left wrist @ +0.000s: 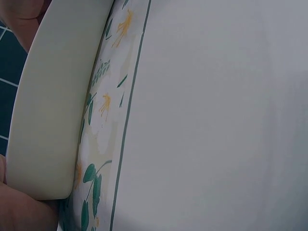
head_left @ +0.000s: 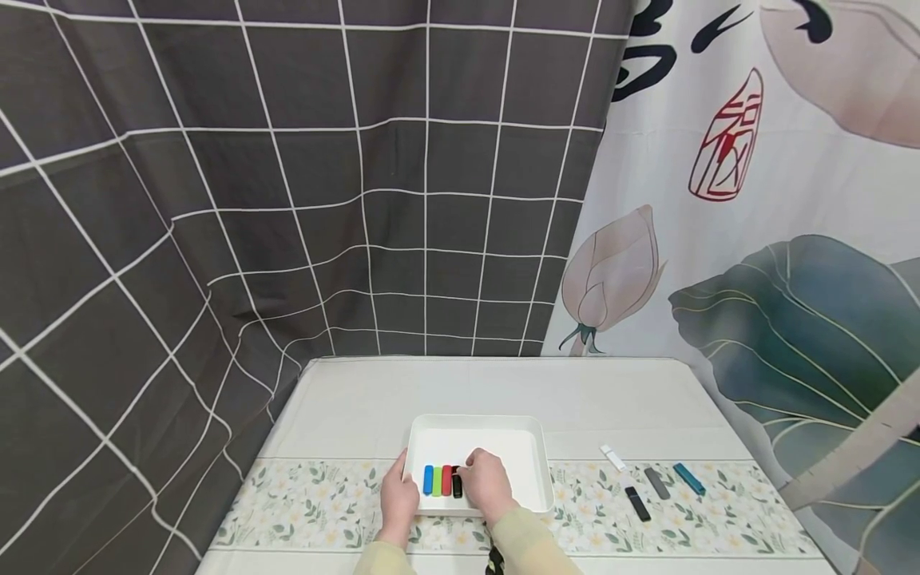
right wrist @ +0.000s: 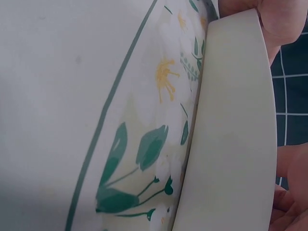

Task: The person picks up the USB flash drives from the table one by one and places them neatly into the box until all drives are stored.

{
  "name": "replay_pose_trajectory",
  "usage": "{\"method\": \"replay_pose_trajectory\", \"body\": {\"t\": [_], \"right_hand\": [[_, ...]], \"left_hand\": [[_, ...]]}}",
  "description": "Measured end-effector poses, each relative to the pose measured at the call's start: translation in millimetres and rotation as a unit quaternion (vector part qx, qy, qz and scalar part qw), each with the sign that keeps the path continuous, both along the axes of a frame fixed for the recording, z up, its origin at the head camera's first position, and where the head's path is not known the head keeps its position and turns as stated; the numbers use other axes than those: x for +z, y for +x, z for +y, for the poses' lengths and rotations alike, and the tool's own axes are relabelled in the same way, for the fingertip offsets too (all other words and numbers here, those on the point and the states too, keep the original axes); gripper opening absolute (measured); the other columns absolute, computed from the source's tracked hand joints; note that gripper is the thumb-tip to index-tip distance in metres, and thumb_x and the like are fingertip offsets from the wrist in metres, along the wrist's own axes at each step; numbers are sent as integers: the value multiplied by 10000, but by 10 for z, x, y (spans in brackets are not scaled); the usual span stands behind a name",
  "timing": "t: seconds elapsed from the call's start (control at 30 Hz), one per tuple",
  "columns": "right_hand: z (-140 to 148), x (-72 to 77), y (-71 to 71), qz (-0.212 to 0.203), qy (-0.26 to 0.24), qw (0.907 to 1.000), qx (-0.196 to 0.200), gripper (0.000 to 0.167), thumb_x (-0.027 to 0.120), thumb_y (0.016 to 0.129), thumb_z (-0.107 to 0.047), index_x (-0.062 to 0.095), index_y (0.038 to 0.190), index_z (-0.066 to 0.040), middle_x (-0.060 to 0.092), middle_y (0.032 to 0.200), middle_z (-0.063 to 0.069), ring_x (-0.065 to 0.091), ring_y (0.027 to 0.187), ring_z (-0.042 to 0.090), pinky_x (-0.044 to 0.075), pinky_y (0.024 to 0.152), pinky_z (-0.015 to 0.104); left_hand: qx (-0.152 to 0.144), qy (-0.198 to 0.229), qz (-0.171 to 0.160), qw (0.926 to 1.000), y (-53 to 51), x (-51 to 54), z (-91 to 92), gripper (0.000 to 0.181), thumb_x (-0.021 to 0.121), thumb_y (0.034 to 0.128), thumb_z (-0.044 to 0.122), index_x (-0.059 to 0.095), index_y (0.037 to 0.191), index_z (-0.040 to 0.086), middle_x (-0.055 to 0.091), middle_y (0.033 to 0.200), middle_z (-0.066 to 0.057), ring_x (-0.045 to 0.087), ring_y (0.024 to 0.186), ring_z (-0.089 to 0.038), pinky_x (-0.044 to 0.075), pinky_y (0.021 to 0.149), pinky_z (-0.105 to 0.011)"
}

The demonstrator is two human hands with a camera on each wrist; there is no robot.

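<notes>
Black stick point(head_left: 457, 486) sits in the white tray point(head_left: 503, 433) beside the red stick point(head_left: 446, 481) — pinched by the right hand point(head_left: 489, 483), seemingly to set them side by side. Left hand point(head_left: 398, 497) grips the tray, likely steadying it. White stick point(head_left: 612, 458), dark stick point(head_left: 637, 504), grey stick point(head_left: 657, 483), teal stick point(head_left: 689, 478) lie rightward — tray wall point(head_left: 549, 471) between.

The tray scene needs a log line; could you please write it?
left hand: holding tray; right hand: touching black stick; other tray sticks: blue, green, red; right of tray: four sticks

White curtain point(head_left: 647, 168) | red seal point(head_left: 727, 144), black brushwork point(head_left: 656, 72) | neither legible
</notes>
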State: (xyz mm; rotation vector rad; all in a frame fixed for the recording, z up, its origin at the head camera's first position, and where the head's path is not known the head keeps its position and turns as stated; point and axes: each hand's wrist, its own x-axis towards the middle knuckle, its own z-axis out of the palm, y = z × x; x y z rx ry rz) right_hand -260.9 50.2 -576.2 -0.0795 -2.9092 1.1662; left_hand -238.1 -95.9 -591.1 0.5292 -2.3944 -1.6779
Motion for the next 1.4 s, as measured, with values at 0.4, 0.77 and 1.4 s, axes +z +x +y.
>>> {"method": "replay_pose_trajectory", "body": {"t": [0.4, 0.77, 1.4], "right_hand": [[124, 89, 40, 85, 191, 9998, -16, 140, 742, 910, -124, 691, 952, -1, 738, 894, 135, 691, 811, 235, 639, 739, 424], [254, 146, 22, 96, 163, 9998, -70, 155, 718, 933, -127, 700, 1003, 10, 746, 939, 155, 704, 822, 237, 654, 739, 422], [477, 228, -2, 241, 177, 9992, -263, 179, 718, 924, -130, 701, 1015, 23, 749, 945, 165, 716, 832, 263, 648, 741, 412]], "left_hand": [[22, 2, -91, 10000, 4, 3, 4, 541, 426, 945, -115, 461, 1484, -80, 475, 1530, -297, 400, 1447, -516, 352, 1222, -629], [35, -41, -100, 9999, -8, 7, 8, 540, 424, 944, -116, 461, 1482, -85, 474, 1528, -300, 400, 1446, -519, 353, 1220, -633], [6, -43, -52, 10000, 2, 31, 10, 563, 428, 923, -139, 455, 1483, -89, 473, 1526, -306, 408, 1438, -521, 373, 1211, -626]]}}
